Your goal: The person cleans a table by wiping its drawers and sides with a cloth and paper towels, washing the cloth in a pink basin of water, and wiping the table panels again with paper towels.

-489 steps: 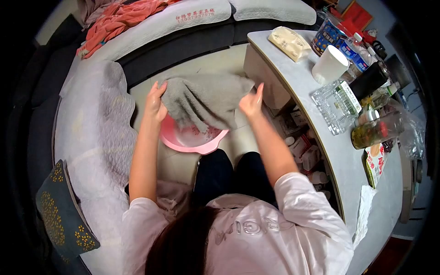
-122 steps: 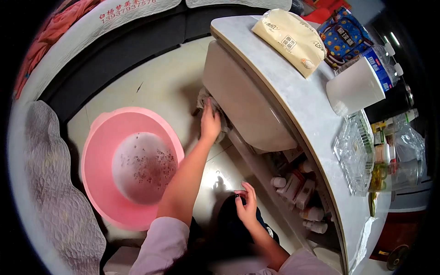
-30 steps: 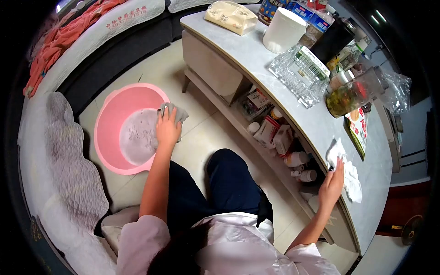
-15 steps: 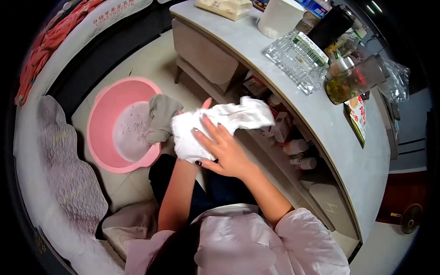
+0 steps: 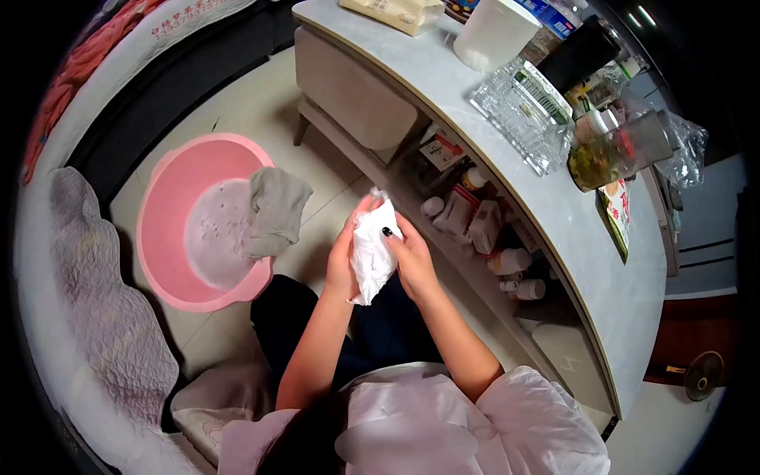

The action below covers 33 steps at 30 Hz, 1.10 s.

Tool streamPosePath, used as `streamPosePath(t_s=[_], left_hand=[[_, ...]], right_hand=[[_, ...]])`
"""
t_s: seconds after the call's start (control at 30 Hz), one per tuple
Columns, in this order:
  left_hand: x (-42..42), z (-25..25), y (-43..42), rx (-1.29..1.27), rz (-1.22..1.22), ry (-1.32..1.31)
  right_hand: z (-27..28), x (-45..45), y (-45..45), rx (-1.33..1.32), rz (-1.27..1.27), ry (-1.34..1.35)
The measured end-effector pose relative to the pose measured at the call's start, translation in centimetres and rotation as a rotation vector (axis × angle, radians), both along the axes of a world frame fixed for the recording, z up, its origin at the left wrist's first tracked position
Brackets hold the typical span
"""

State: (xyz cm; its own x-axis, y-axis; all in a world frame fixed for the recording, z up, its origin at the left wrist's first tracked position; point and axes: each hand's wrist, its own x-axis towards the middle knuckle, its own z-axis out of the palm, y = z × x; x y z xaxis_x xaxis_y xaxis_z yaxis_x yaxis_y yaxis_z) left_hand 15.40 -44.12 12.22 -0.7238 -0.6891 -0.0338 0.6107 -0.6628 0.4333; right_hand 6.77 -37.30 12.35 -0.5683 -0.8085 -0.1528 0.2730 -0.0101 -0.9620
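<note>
A crumpled white cloth (image 5: 372, 255) is bunched between my two hands above my lap. My left hand (image 5: 343, 257) wraps it from the left side. On the other side my right hand (image 5: 415, 261) grips it, the thumb with its dark nail pressed on top. Some fingers of both hands are hidden behind the fabric. To the left on the floor stands a pink basin (image 5: 158, 229) with cloudy, sudsy water (image 5: 218, 229) in it. A grey-green cloth (image 5: 279, 212) hangs over the basin's right rim.
A curved counter (image 5: 443, 67) stands to the right, carrying a plastic tray (image 5: 526, 115), a white paper roll (image 5: 495, 36) and a jar (image 5: 621, 150). Its lower shelf holds several boxes and bottles (image 5: 509, 261). A sofa with a quilted cover (image 5: 111, 277) lies to the left.
The white cloth was spread over my left hand with my right hand flat on it. Now it is gathered into a bundle, both hands closed around it.
</note>
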Motion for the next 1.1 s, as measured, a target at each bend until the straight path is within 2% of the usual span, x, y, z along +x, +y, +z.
streamPosePath(t_s=[0.07,0.1,0.13,0.2,0.27,0.33,0.4,0.47,0.57,0.6,0.63,0.73,0.87,0.93,1.0,1.1], left_hand=[[0.3,-1.1,-0.6,-0.036,0.049,-0.158],[0.5,-1.4,-1.2,-0.166,0.085,-0.313],[0.9,-1.5,-1.7,-0.194,0.11,-0.445],[1.7,-1.5,-2.7,-0.246,0.164,-0.711],[1.7,-4.8,-3.4,-0.387,0.282,-0.751],[0.9,-8.9,-3.9,-0.489,0.326,-0.736],[0.5,-9.2,-3.8,-0.485,0.28,-0.646],[0.0,-11.5,-3.7,-0.558,0.209,-0.62],[0.1,-18.3,-2.8,-0.494,0.01,-0.618],[0.1,-18.4,-3.2,-0.484,-0.057,-0.627],[0.0,-18.7,-3.6,-0.56,-0.154,-0.707],[-0.3,-18.8,-5.2,-0.533,-0.319,-0.519],[-0.4,-18.6,-5.5,-0.472,-0.474,-0.48],[-0.4,-18.3,-6.0,-0.485,-0.534,-0.483],[-0.1,-17.9,-6.7,-0.513,-0.564,-0.518],[0.1,-17.4,-7.5,-0.409,-0.524,-0.478]], right_hand=[[-1.6,-1.2,-0.5,0.161,-0.011,-0.012],[-1.6,-1.3,-1.2,0.241,-0.175,0.065],[-1.5,-2.0,-1.5,0.188,-0.247,0.046],[-1.6,-3.9,-2.9,0.002,-0.38,0.679],[2.4,-4.3,-5.2,-0.106,-0.449,1.347],[3.1,-6.7,-8.1,-0.464,-0.382,1.781],[3.7,-9.2,-11.3,-0.508,-0.249,1.989],[3.8,-10.7,-13.7,-0.319,-0.106,2.07],[3.4,-11.4,-15.0,-0.089,-0.031,2.256],[3.4,-11.3,-15.0,-0.032,-0.015,2.339],[2.9,-10.9,-14.9,0.133,-0.076,2.471],[2.1,-9.6,-14.0,0.25,0.028,2.127],[2.9,-10.0,-13.1,0.243,-0.054,2.263],[2.2,-11.4,-13.0,0.099,-0.093,2.267],[1.9,-12.0,-13.1,-0.161,-0.1,2.244],[2.6,-11.9,-13.1,-0.021,0.107,2.378]])
